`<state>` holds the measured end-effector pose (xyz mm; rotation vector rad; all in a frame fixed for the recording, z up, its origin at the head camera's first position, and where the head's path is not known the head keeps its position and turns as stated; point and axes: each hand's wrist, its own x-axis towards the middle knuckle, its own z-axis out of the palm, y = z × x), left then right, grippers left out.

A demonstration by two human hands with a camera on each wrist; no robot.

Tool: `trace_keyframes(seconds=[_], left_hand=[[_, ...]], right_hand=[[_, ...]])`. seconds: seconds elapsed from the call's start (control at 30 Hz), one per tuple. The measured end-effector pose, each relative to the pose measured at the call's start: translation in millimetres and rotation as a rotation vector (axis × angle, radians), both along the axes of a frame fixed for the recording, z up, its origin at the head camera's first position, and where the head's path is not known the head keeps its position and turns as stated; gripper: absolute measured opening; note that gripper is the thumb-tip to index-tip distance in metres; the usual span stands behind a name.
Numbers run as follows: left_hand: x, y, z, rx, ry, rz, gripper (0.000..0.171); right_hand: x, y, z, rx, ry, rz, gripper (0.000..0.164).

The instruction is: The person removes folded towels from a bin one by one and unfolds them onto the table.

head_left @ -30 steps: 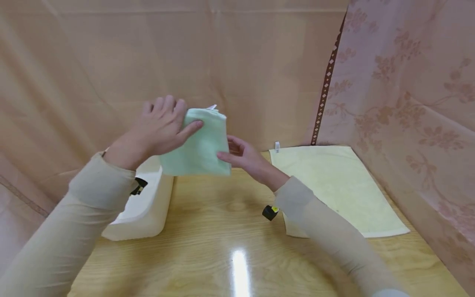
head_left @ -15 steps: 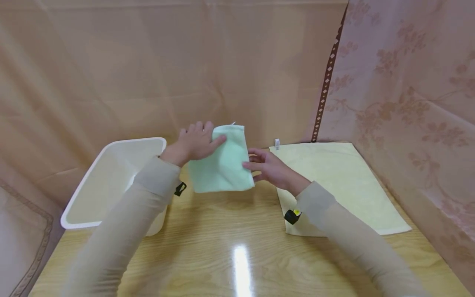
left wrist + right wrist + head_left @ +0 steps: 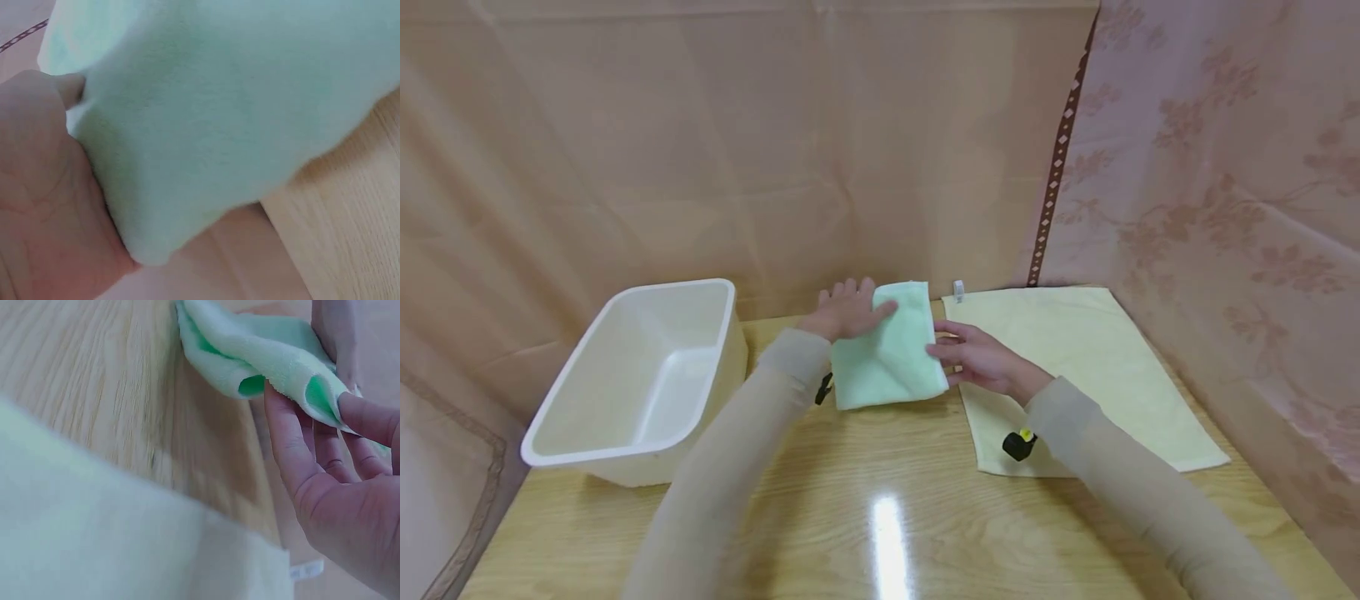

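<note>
A folded mint-green towel (image 3: 891, 358) hangs between both hands over the table. Thumb in front and fingers behind, my left hand (image 3: 847, 311) grips its upper left edge; in the left wrist view the plush cloth (image 3: 219, 119) fills most of the frame beside the palm. On the opposite side, my right hand (image 3: 981, 358) pinches the towel's right edge. The right wrist view shows the folded layers (image 3: 281, 362) looping open at their ends, with the right thumb (image 3: 369, 419) on one side and the fingers beneath.
A pale yellow towel (image 3: 1090, 375) lies spread flat at the right of the wooden table (image 3: 820, 517), a white tag (image 3: 958, 290) at its back corner. At the left stands a white plastic basin (image 3: 732, 367) with nothing in it. Curtains (image 3: 865, 150) close off the back and right.
Both hands have carried the green towel rightward and down, from near the basin toward the yellow towel. The basin, earlier largely covered by the left arm, now shows fully.
</note>
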<state>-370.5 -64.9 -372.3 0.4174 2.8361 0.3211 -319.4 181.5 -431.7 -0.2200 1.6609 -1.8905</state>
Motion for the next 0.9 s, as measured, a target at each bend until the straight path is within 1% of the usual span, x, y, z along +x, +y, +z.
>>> trace_keyframes(seconds=[0.1,0.17,0.27,0.43,0.6,0.73,0.9], left_hand=[[-2.5,5.0,-4.2,-0.013,0.031,-0.059,0.064],[-4.4,8.3,-6.1,-0.031,0.066,-0.096,0.062],[-8.0,13.6,-10.3,-0.061,0.113,-0.121,0.063],[-16.4,22.5,-23.7,-0.103,0.172,-0.090,0.064],[-22.4,28.3,-36.2,-0.143,0.200,-0.073,0.064],[-23.8,29.3,-40.0,-0.176,0.212,-0.062,0.062],[-22.2,29.0,-39.3,-0.199,0.228,-0.055,0.061]], right_hand=[[-3.4,6.0,-6.7,0.004,-0.040,-0.039,0.051],[-5.5,10.0,-10.5,0.011,-0.055,-0.054,0.053],[-7.7,14.6,-15.0,0.027,-0.059,-0.071,0.054],[-10.7,18.2,-19.6,0.039,-0.044,-0.100,0.055],[-16.2,21.3,-24.3,0.065,-0.024,-0.110,0.056],[-20.1,22.3,-26.5,0.064,-0.034,-0.124,0.055],[-23.6,21.2,-28.2,0.066,-0.027,-0.126,0.055]])
